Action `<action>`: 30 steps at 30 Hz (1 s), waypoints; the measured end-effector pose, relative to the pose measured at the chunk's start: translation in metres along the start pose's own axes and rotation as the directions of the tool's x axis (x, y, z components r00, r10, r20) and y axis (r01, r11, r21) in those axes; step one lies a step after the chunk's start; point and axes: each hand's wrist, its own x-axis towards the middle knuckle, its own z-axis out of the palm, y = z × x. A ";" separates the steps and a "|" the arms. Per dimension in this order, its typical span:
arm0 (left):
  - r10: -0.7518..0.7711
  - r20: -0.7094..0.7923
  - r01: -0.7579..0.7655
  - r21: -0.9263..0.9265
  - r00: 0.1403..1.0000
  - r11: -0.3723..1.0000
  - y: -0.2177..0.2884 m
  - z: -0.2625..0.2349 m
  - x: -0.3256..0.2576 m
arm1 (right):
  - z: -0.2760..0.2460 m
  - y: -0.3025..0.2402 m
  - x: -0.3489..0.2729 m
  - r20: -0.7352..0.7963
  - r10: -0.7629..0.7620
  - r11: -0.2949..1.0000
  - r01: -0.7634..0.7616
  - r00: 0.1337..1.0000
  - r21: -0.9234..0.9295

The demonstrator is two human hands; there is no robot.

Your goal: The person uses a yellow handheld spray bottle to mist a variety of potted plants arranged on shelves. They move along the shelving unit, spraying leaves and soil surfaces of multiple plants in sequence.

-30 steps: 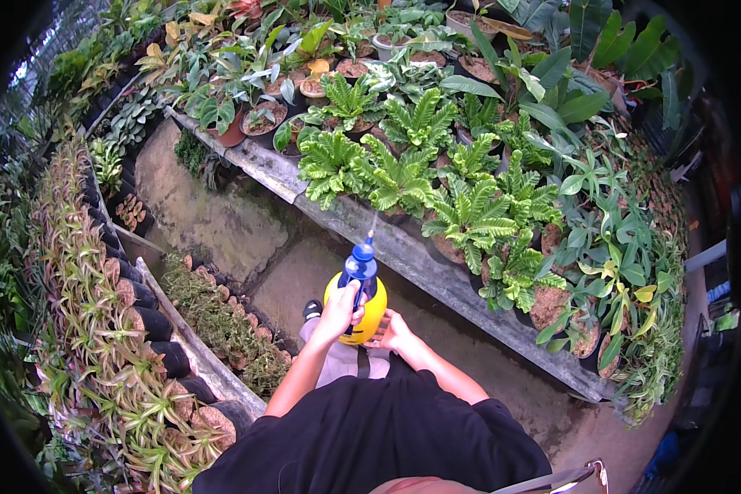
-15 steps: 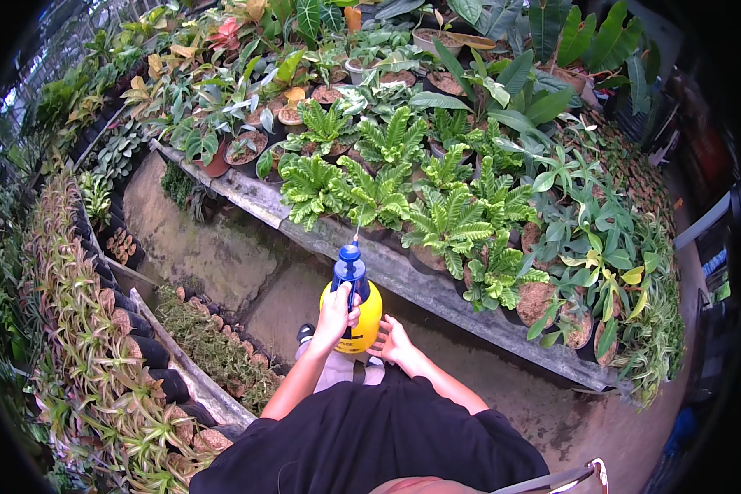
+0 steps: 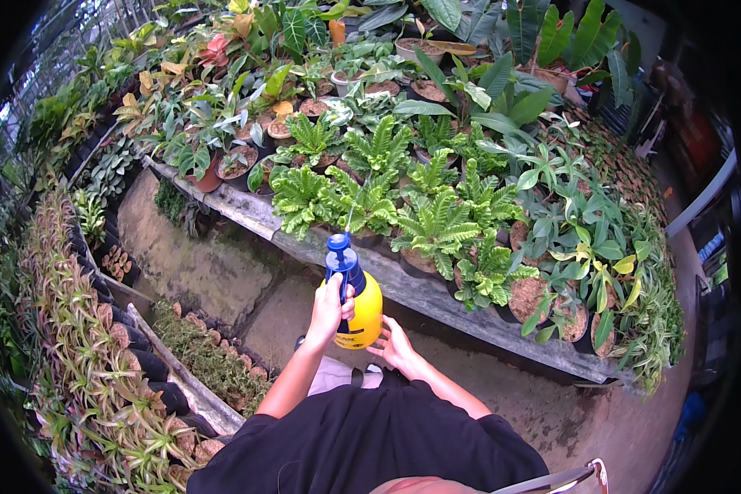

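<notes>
A yellow pump sprayer (image 3: 369,309) with a blue head and pump knob stands in front of my body, tilted a little. My left hand (image 3: 328,309) is closed round its blue handle, thumb up near the trigger. Cupped against the bottle's lower right side is my right hand (image 3: 396,344), its fingers curled onto the yellow surface. The nozzle points away from me, and a thin pale streak runs from it to the leaves. Right ahead are bright green, wavy-leaved potted plants (image 3: 362,202) on a raised bench; the sprayer is at the bench's near edge.
A long grey bench ledge (image 3: 469,309) slants across in front of me. More potted foliage crowds the bench, with trailing plants (image 3: 593,239) at the right. Rows of striped-leaved plants in black pots (image 3: 99,346) line the left. Concrete floor (image 3: 214,247) lies between.
The sprayer and both hands have shifted slightly left and up in the picture. The view has moved a little, and the grip looks the same.
</notes>
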 end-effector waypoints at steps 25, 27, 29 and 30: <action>-0.012 0.121 0.003 0.069 0.993 0.998 -0.009 0.017 -0.015 | 0.013 0.012 -0.023 0.271 -0.718 0.317 0.648 0.641 -0.693; 0.045 0.113 -0.053 0.068 0.993 0.996 -0.004 0.019 -0.017 | 0.014 0.006 -0.021 0.288 -0.730 0.295 0.666 0.619 -0.685; 0.094 0.113 -0.101 0.059 0.989 0.993 0.001 0.020 -0.018 | 0.017 -0.005 -0.019 0.310 -0.748 0.254 0.685 0.587 -0.682; 0.116 0.118 -0.122 0.050 0.986 0.991 0.003 0.021 -0.018 | 0.020 -0.012 -0.019 0.326 -0.758 0.241 0.707 0.565 -0.665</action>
